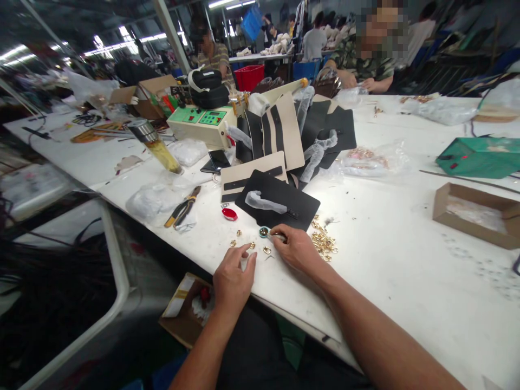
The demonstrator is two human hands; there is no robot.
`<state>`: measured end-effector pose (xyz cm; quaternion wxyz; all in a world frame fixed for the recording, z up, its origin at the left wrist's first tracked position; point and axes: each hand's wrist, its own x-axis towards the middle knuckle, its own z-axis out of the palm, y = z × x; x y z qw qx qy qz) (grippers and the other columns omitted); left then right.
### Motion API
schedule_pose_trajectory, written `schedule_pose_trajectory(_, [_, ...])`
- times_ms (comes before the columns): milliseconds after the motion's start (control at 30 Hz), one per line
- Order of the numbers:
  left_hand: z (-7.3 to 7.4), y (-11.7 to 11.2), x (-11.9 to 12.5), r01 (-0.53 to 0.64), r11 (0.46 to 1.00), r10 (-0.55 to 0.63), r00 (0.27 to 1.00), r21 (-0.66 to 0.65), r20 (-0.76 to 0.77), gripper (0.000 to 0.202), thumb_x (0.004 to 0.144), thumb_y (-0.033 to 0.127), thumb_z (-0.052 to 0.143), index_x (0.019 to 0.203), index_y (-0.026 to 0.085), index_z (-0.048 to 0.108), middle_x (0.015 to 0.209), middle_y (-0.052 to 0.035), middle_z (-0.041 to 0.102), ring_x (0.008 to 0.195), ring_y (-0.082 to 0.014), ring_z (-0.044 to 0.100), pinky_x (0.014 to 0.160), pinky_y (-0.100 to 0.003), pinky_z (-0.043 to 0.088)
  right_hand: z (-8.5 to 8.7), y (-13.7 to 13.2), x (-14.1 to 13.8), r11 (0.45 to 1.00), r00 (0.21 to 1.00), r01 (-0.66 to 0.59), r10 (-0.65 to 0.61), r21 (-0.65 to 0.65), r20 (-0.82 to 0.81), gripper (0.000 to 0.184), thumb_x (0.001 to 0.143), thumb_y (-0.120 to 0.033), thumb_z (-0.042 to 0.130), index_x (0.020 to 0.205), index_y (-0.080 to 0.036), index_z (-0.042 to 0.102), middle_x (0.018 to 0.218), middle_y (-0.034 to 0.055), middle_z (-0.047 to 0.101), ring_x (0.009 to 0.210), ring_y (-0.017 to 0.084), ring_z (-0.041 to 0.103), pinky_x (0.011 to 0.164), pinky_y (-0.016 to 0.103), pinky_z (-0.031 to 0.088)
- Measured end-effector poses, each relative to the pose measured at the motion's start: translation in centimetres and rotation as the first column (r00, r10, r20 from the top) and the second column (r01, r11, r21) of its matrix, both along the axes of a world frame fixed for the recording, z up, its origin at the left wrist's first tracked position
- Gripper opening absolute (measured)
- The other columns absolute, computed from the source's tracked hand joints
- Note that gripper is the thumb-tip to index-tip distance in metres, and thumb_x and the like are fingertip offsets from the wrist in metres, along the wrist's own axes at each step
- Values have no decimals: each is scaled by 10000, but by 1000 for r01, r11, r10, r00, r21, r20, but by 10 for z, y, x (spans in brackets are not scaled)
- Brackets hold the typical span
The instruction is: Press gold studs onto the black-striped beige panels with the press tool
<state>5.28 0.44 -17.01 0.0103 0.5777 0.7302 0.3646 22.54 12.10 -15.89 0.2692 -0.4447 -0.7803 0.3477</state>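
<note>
My left hand (233, 279) is over the table's front edge, thumb apart from the stretched index finger. That fingertip is at a small gold metal fitting (252, 245), touching it or just beside it. Fingers of my right hand (298, 250) are pinched together next to a small round teal-rimmed object (264, 232); what they hold is too small to make out. Between the hands lies a gold ring-shaped fitting (267, 250). A pile of gold fittings (324, 242) is just right of my right hand. Behind it rests a black panel (296, 203) with a plastic-wrapped strap.
A red oval object (229, 214) and yellow-black pliers (183, 207) lie left. Stacked panels (284, 132) and a machine with green control panels (203, 127) stand behind. Right are a cardboard tray (475, 216) and green box (479, 157). A co-worker (361, 70) sits opposite.
</note>
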Motion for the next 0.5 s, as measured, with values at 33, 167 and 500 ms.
schedule_pose_trajectory(33, [0,-2,1,11,1000,-11,1000,23,1,194,959,253,698,1147,219,732,893,7,683,675,-142,608,723,-292,521,1,0,0,1000,1000,-2,2,-2,-12,214,946,-288,612,1071,-257,783,915,34,798,767,201,691,717,301,443])
schedule_pose_trajectory(167, [5,-9,10,67,991,-67,998,118,2,171,973,237,690,1138,215,728,882,17,668,587,-106,519,679,-271,504,2,0,0,1000,999,-2,2,-1,-44,221,931,-257,603,1055,-256,785,917,26,796,738,187,675,698,294,438])
schedule_pose_trajectory(500, [15,2,62,320,947,-321,947,15,7,182,970,205,682,1146,225,720,994,-25,730,854,-172,703,785,-290,558,24,19,25,948,882,21,-167,-317,-440,230,889,-386,701,1005,-200,769,747,9,735,562,140,642,550,249,461])
